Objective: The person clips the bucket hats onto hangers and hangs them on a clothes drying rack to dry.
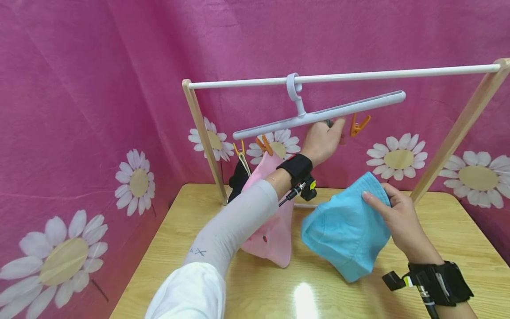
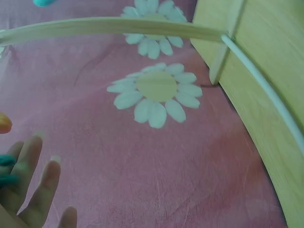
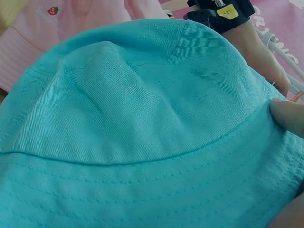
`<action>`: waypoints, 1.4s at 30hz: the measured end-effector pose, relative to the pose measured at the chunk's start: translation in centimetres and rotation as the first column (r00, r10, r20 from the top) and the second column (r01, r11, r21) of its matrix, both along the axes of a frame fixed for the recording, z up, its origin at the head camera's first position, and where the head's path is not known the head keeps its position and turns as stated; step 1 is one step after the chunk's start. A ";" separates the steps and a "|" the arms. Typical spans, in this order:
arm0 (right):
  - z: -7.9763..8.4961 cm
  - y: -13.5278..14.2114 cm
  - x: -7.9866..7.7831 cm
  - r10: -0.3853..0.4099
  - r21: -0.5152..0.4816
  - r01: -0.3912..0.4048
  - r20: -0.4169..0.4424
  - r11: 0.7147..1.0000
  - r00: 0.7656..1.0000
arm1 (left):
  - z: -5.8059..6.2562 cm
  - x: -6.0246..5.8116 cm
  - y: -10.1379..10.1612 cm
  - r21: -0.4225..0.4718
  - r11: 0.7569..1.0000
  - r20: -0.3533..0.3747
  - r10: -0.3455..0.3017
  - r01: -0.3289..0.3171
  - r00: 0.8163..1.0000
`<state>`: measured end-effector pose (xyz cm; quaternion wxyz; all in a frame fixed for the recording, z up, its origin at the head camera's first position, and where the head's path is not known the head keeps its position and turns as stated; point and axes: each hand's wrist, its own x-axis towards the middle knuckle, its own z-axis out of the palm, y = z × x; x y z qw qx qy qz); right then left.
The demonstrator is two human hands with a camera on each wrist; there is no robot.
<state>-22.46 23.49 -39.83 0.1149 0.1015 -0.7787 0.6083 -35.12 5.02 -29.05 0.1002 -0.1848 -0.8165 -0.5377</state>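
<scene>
My right hand (image 1: 404, 217) pinches the brim of a light blue bucket hat (image 1: 346, 226), thumb on top and fingers behind. In the right wrist view the hat's stitched brim and crown fill most of the picture. My left hand (image 1: 324, 139) is raised just under the right arm of a pale grey hanger (image 1: 350, 108), its fingers at a green clothespin (image 1: 330, 123). In the left wrist view, the teal ends of that clothespin (image 2: 7, 178) show against the fingers. An orange clothespin (image 1: 358, 126) hangs from the hanger, right of this hand.
The hanger hooks over a white rod (image 1: 398, 74) on a wooden frame (image 1: 458, 133) and tilts down leftward. At its left, an orange clothespin (image 1: 264, 145) holds a pink hat (image 1: 275, 230) and a yellow one (image 1: 240, 147) a black cloth item (image 1: 239, 179). Below lies a wooden table (image 1: 255, 292).
</scene>
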 end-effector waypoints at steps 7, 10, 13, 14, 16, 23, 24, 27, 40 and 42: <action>0.4 -0.4 -0.3 0.028 -0.051 -0.028 0.006 0.998 1.000 | 0.4 0.3 0.0 0.055 0.995 0.044 -0.084 0.082 0.995; 0.5 -0.6 -0.5 0.034 -0.062 -0.034 0.006 0.997 0.999 | 0.3 0.4 -0.3 0.036 0.993 0.030 -0.112 0.111 0.993; 0.8 -0.8 -0.8 0.019 -0.038 -0.019 0.010 0.999 1.000 | 0.2 0.5 -0.5 -0.005 0.994 0.021 -0.110 0.110 0.994; 0.9 -0.9 -0.9 0.011 -0.025 -0.010 0.015 1.000 1.000 | 0.2 0.6 -0.5 -0.016 0.994 0.017 -0.107 0.108 0.994; 1.0 -1.0 -1.2 -0.007 -0.002 0.007 0.029 1.000 1.000 | 0.1 0.5 -0.6 -0.035 0.994 0.010 -0.106 0.106 0.994; 1.2 -1.2 -1.7 0.022 -0.065 -0.017 0.074 0.998 0.997 | 0.0 0.5 -0.8 -0.033 0.992 -0.004 -0.125 0.125 0.992; 1.2 -1.2 -1.7 0.036 -0.083 -0.030 0.075 0.996 0.997 | -0.1 0.5 -0.8 -0.031 0.992 -0.006 -0.126 0.126 0.992; 1.1 -1.2 -1.7 0.067 -0.126 -0.057 0.073 0.990 0.995 | -0.1 0.5 -0.7 -0.035 0.993 -0.007 -0.116 0.116 0.993; 1.1 -1.7 -2.2 0.072 -0.184 -0.057 0.078 0.981 0.994 | -0.1 0.5 -0.9 -0.029 0.992 0.001 -0.126 0.126 0.992; 1.1 -1.8 -2.3 0.081 -0.190 -0.064 0.085 0.980 0.993 | -0.1 0.6 -1.0 -0.024 0.991 0.013 -0.135 0.135 0.991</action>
